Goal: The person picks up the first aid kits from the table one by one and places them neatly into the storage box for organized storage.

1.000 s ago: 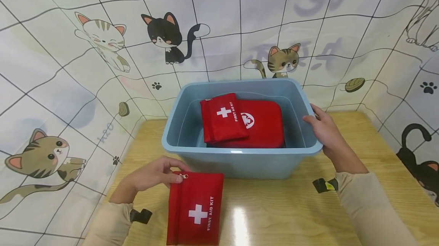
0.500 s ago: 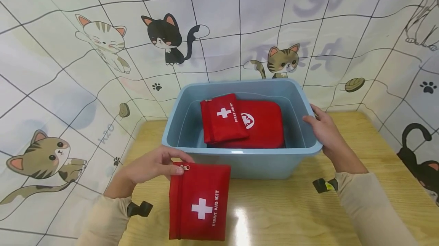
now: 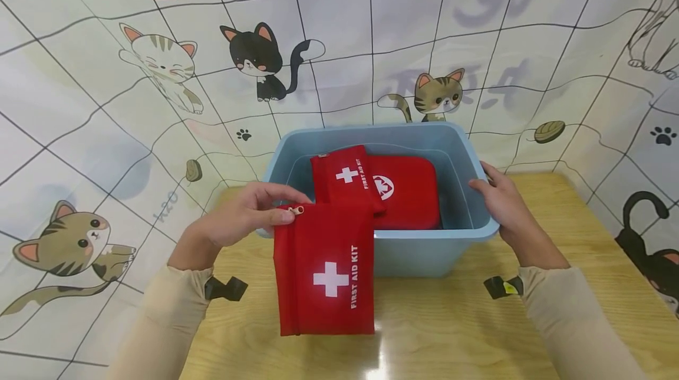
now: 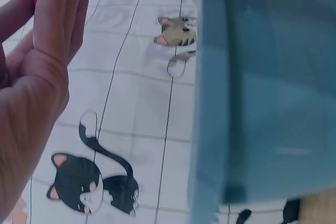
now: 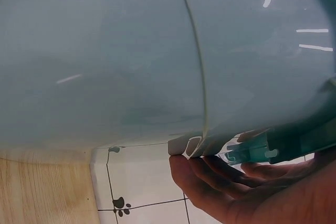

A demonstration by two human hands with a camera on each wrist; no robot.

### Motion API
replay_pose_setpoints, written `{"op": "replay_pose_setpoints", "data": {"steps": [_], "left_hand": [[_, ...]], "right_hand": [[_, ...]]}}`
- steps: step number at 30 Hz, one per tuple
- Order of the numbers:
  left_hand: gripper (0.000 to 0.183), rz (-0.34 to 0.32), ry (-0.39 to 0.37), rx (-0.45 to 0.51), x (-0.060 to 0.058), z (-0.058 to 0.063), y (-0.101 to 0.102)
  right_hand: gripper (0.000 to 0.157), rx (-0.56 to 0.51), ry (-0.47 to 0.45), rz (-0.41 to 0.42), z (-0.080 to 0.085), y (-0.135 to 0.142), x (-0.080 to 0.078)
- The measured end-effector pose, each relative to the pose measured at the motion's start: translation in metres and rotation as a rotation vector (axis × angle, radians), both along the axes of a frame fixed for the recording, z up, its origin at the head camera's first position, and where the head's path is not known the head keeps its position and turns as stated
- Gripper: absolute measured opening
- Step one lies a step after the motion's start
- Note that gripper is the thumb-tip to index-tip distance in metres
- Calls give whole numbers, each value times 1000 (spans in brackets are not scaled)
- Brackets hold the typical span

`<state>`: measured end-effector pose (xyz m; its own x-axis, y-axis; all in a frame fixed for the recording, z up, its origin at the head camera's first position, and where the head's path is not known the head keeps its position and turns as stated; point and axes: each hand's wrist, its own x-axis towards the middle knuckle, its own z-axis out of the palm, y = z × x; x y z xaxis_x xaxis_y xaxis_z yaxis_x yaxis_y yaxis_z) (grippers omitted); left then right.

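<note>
In the head view my left hand (image 3: 249, 215) pinches a red first aid pouch (image 3: 323, 238) at its upper left corner, beside the zipper pull. The pouch hangs upright before the blue plastic bin (image 3: 419, 250), its top overlapping the bin's front rim. Inside the bin, a smaller-looking red first aid pouch (image 3: 339, 177) lies on a red rounded case (image 3: 414, 191). My right hand (image 3: 501, 203) grips the bin's right rim, thumb on top. The right wrist view shows the fingers (image 5: 210, 182) against the outer wall. Only a red sliver of the held pouch shows in the left wrist view.
The bin stands on a wooden table (image 3: 541, 215) against a cat-patterned wall covering (image 3: 350, 32), which also rises on the left and right. Inside the bin, bare wall (image 3: 458, 191) shows right of the case. Black straps (image 3: 225, 288) hang by both sleeves.
My left hand has raised the pouch from low in front of the bin, up and slightly right, to its front rim. The right hand and the bin have stayed in place.
</note>
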<state>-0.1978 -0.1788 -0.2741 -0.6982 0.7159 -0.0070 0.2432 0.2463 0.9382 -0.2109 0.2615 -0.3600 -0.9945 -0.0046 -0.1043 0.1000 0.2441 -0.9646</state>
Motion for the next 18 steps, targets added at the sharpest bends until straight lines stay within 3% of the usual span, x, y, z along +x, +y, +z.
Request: {"op": "replay_pose_setpoints", "data": {"steps": [9, 18], "left_hand": [[37, 79, -8, 57, -21, 27, 29], [39, 174, -34, 171, -42, 45, 50]], "right_hand": [[63, -4, 5, 2, 0, 0, 0], [64, 3, -4, 6, 0, 1, 0]]}}
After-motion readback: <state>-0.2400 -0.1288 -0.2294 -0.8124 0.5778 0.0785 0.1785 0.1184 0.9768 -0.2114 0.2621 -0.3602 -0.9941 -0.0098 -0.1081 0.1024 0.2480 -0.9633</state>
